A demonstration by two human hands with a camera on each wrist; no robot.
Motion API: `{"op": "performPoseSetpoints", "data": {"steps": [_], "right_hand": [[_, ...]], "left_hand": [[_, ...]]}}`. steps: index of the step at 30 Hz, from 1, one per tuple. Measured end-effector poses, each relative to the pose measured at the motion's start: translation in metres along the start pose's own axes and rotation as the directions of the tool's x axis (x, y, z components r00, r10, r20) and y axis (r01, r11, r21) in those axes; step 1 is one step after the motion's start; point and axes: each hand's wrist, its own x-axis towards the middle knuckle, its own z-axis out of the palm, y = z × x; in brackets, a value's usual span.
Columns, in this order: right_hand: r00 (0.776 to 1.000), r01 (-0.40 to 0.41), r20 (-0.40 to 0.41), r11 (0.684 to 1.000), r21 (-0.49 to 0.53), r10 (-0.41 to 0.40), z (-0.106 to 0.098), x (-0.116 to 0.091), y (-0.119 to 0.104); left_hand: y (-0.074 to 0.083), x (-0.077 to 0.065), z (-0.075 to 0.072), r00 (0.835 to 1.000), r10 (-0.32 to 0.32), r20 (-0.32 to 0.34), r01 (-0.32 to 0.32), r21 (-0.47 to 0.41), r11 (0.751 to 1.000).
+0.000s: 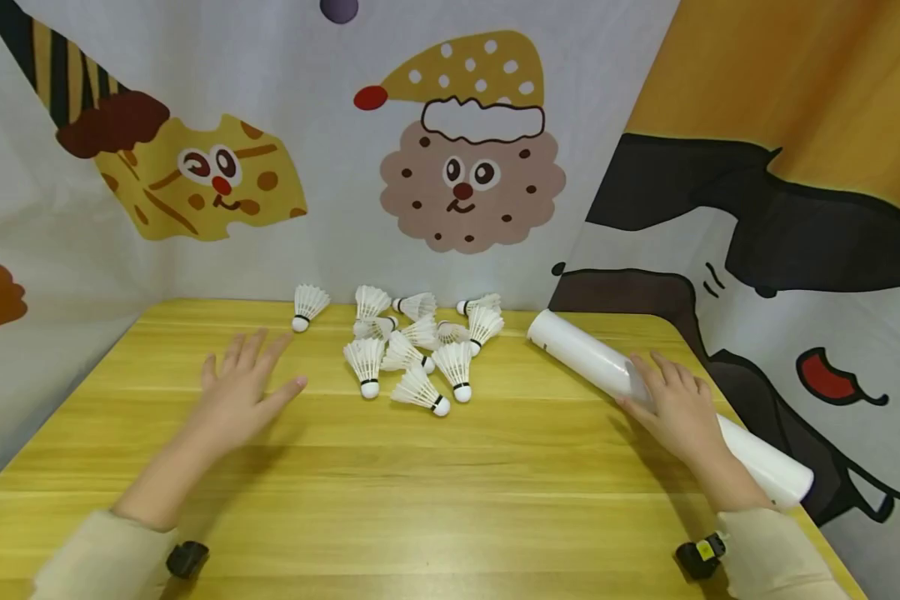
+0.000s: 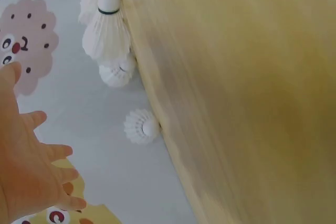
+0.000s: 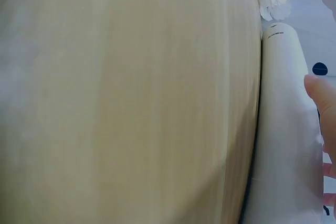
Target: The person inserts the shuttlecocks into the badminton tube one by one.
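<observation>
My left hand (image 1: 236, 396) is spread with straight fingers over the left part of the table, holding nothing. Just beyond its fingertips a lone white feather shuttlecock (image 1: 311, 306) stands on its cork near the back edge. At the back middle lies a loose cluster of several shuttlecocks (image 1: 453, 365), some upright, some on their sides. A long white tube (image 1: 587, 354) lies slantwise on the right. My right hand (image 1: 673, 408) is over the tube's middle, fingers extended and hiding part of it. In the right wrist view its thumb (image 3: 321, 92) shows beside the tube.
The wooden table (image 1: 390, 500) has its back edge against a curtain (image 1: 330, 208) printed with cartoon figures. More of the curtain hangs along the right side, beside the tube's near end. A small black device (image 1: 187, 559) is on the left wrist, another (image 1: 699, 557) on the right.
</observation>
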Motion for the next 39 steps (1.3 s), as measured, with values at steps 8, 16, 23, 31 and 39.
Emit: {"op": "performPoseSetpoints", "data": {"steps": [8,16,23,31,39], "right_hand": [[1.0,-0.011,-0.027,1.0,0.004,0.011,0.004,0.001,-0.002],[0.999,-0.021,-0.041,1.0,0.014,0.022,0.009,0.003,-0.003],[0.998,-0.036,-0.055,0.999,0.017,0.036,0.012,0.003,-0.003],[0.996,-0.033,-0.081,0.999,0.017,0.034,0.016,0.004,-0.003],[0.994,-0.03,-0.103,0.999,0.012,0.031,0.018,0.003,-0.003]], "left_hand": [[0.017,0.005,0.011,1.0,0.027,0.005,-0.027,-0.066,0.997],[0.031,0.013,0.022,0.996,0.06,-0.063,-0.069,-0.137,0.988],[0.042,0.021,0.033,0.989,0.094,-0.113,-0.117,-0.214,0.97],[0.051,0.031,0.044,0.993,0.096,-0.073,-0.113,-0.282,0.953],[0.055,0.041,0.055,0.995,0.102,-0.02,-0.102,-0.369,0.924]]}}
